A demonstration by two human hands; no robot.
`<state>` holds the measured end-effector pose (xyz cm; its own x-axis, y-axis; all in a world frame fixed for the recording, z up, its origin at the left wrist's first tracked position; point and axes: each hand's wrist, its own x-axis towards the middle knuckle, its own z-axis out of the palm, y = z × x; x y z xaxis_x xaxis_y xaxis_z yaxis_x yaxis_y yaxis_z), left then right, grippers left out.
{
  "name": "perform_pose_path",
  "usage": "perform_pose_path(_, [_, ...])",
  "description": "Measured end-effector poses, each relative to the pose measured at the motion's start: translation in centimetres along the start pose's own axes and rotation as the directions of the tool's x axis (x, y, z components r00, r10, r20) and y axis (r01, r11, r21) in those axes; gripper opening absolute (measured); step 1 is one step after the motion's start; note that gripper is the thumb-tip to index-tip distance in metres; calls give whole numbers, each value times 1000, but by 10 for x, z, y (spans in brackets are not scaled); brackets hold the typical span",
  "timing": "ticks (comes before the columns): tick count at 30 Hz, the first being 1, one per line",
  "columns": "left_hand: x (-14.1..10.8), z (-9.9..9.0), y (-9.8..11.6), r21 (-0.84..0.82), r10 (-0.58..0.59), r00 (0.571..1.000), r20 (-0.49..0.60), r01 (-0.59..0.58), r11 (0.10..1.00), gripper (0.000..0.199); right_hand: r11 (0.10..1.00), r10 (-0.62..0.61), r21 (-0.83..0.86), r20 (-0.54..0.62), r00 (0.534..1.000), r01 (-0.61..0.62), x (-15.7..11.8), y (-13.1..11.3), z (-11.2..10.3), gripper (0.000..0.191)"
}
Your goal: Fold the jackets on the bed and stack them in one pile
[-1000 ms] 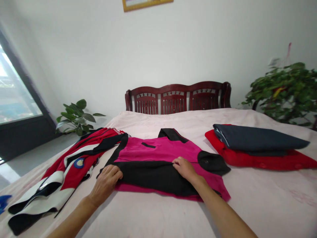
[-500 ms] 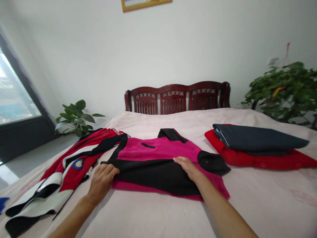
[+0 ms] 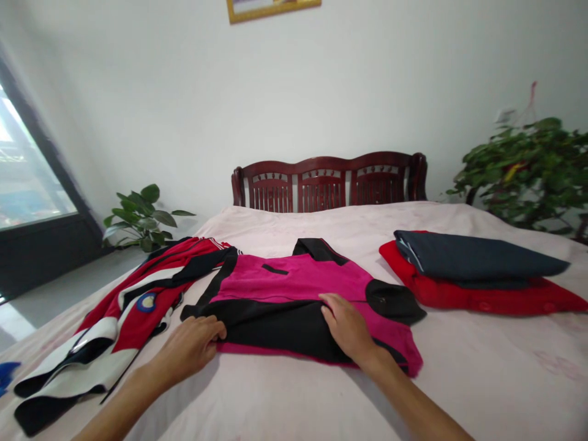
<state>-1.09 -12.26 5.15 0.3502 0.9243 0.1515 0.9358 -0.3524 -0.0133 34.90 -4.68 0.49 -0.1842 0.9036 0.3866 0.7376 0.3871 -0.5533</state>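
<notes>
A magenta and black jacket lies spread on the bed, its black collar toward the right. One long black panel, apparently a sleeve, runs across the near half of it. At the jacket's lower left corner, my left hand is closed on the dark cloth, fingertips curled under. My right hand rests on the black panel near its middle, thumb and fingers pinching the fabric; the exact grip is partly hidden. Left of the jacket lies a red, white and navy striped garment, loosely laid out.
Folded dark navy cloth sits on a folded red garment at the right. A pale pink sheet covers the bed, with a wooden headboard behind. Leafy plants stand on both sides. Something blue shows at the left edge.
My left hand has shifted slightly nearer me with the jacket's corner. The black panel has slid toward me, baring a magenta strip with a dark seam above it. My right hand stays near the panel's middle.
</notes>
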Motion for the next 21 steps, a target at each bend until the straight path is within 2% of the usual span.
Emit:
perform_pose_path(2, [12, -4, 11, -67, 38, 999, -27, -40, 997, 21, 987, -104, -113, 100, 990, 115, -16, -9, 4, 44])
perform_pose_path(5, [32, 11, 14, -54, 142, 983, -120, -149, 987, 30, 963, -121, -204, 254, 960, 175, -35, -10, 11, 50])
perform_pose_path(8, [47, 42, -4, 21, 142, 977, -159, -140, 990, 38, 952, -103, -241, 332, 938, 190, -47, -4, 9, 52])
perform_pose_path(10, [52, 59, -20, 47, 94, 983, -161, -87, 995, 42, 950, -91, -247, 362, 928, 189, -51, 2, 4, 53])
perform_pose_path(12, [52, 68, -35, 84, 24, 987, -159, -11, 996, 46, 950, -89, -245, 381, 920, 193, -54, 7, 0, 55])
perform_pose_path(16, [44, 65, -59, 102, -67, 992, -107, 78, 992, 54, 947, -110, -239, 385, 916, 214, -58, 17, -3, 58])
perform_pose_path(18, [37, 59, -73, 23, -91, 993, -75, 93, 995, 63, 947, -119, -234, 386, 915, 222, -59, 19, -2, 60])
perform_pose_path(21, [25, 49, -89, -135, -115, 989, -92, 102, 986, 69, 946, -135, -227, 374, 918, 232, -59, 21, 0, 62])
